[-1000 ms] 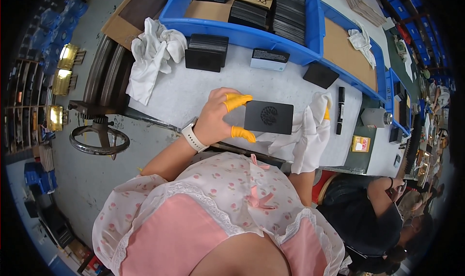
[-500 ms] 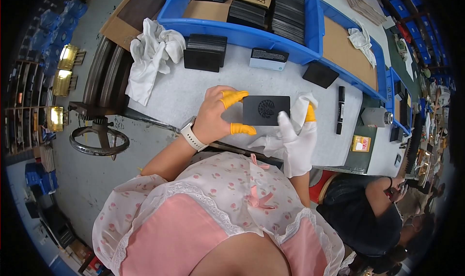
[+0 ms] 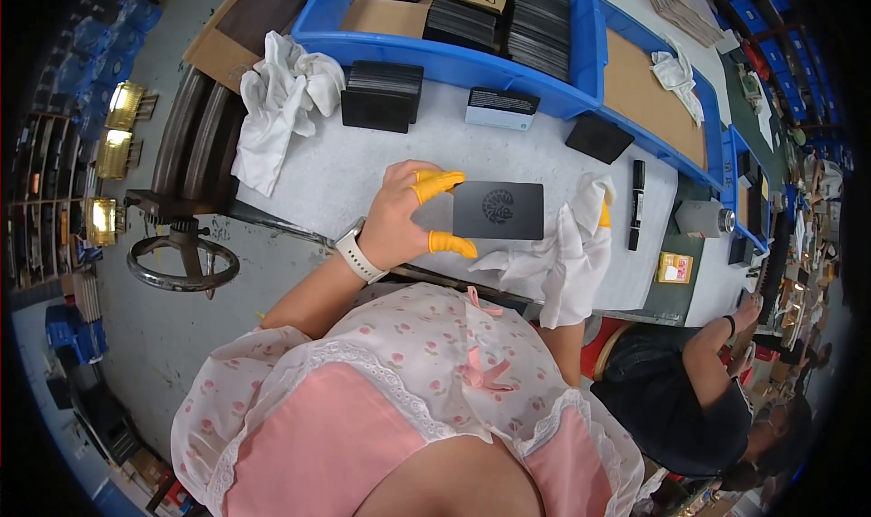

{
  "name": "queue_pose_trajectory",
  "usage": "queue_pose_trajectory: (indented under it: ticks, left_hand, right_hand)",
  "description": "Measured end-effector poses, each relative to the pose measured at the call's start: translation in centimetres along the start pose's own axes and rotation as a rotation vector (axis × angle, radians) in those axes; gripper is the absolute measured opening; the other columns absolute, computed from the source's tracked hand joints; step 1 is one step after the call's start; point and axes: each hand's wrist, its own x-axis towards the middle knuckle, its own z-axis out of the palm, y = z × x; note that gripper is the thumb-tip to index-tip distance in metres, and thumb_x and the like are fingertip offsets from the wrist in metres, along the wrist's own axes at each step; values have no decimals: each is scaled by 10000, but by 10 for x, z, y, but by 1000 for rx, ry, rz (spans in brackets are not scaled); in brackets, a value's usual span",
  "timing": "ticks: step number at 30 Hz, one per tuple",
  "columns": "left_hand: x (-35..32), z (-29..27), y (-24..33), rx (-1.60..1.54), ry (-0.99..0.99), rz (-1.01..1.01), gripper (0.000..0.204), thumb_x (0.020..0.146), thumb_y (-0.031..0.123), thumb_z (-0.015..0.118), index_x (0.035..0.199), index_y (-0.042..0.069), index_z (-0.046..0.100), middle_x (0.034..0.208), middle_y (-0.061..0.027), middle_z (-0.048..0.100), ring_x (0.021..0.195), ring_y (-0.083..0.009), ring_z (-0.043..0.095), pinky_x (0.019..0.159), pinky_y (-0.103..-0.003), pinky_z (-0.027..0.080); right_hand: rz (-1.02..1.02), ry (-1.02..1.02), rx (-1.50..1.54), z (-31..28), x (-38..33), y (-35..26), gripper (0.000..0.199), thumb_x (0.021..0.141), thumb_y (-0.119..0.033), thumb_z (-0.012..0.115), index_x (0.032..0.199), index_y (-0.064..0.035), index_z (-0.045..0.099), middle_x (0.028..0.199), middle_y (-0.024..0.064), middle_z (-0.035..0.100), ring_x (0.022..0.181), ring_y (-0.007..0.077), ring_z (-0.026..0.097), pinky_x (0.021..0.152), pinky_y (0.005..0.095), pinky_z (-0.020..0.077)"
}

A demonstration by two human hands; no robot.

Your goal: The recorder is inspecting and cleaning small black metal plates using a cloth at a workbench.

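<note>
A flat black card with a round emblem on its face is held level above the white bench. My left hand, bare with yellow finger cots on thumb and fingers, pinches the card's left edge. My right hand wears a white cloth glove with a yellow fingertip and holds the card's right edge, with white cloth bunched under it. A white watch sits on my left wrist.
Blue bins at the back hold stacks of black cards. A black card stack, a small box, a black pad, a marker and crumpled white gloves lie on the bench. Another person sits to the right.
The card has stayed between both hands and turned flatter toward the camera. My gloved right hand slid from under the card's lower edge to its right edge.
</note>
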Motion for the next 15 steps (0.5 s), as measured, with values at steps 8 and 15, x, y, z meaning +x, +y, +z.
queue_pose_trajectory:
  ticks: [8, 15]
  left_hand:
    - [0, 0, 0, 2, 5, 14, 837, 597, 541, 946, 1258, 76, 730, 1121, -61, 719, 1162, -289, 639, 1043, -433, 437]
    - [1, 1, 1, 5, -36, -4, 836, 619, 519, 951, 1297, 95, 710, 1143, -58, 718, 1165, -295, 621, 1042, -438, 430]
  right_hand:
    - [4, 11, -5, 0, 3, 5, 417, 1019, -33, 679, 1414, -20, 549, 1080, 3, 676, 892, 57, 644, 781, 225, 519]
    - [94, -29, -51, 10, -2, -11, 475, 964, 6, 723, 1407, -28, 554, 998, -44, 610, 849, 37, 585, 792, 218, 504]
